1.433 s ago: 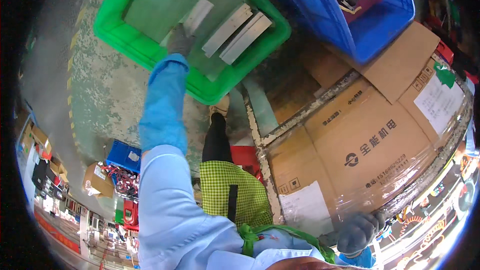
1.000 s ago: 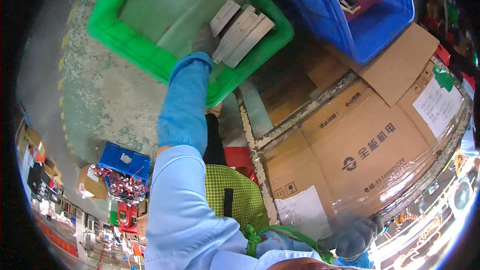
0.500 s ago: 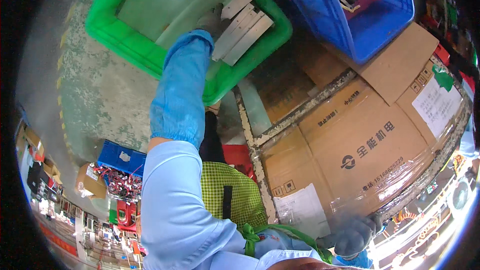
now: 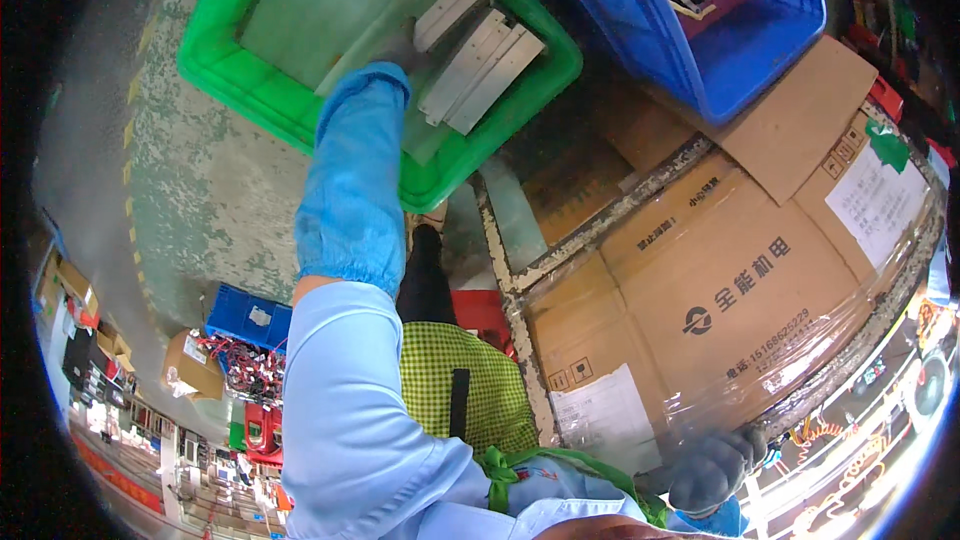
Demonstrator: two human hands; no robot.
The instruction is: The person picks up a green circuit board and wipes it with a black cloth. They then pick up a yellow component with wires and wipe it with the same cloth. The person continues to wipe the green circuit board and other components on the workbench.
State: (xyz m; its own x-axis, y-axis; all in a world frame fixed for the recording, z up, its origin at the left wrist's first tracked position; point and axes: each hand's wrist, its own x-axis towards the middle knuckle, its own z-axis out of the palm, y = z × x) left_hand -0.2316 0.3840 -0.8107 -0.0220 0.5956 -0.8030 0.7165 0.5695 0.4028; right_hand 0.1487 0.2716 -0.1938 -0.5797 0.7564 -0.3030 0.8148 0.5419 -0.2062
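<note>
My left arm, in a blue sleeve cover point(image 4: 355, 175), reaches into a green plastic bin point(image 4: 250, 90). My left hand point(image 4: 398, 43), in a grey glove, is mostly hidden by the sleeve and lies against a stack of flat grey metal plates point(image 4: 480, 65) in the bin's right corner. A pale green sheet point(image 4: 330, 0) lines the bin. My right hand point(image 4: 712, 468), also grey-gloved, rests with curled fingers at the near edge of a large plastic-wrapped cardboard box point(image 4: 720, 290).
A blue bin point(image 4: 740, 70) holding wired parts and a purple piece stands beyond the box. Loose cardboard flaps point(image 4: 800, 130) lie between them. Below are a worn green floor point(image 4: 190, 210), a small blue crate point(image 4: 245, 315) and a brown box with cables point(image 4: 190, 365).
My left arm has stretched farther into the green bin, and the hand has gone from the bin's middle to the grey plates. The right hand has stayed put.
</note>
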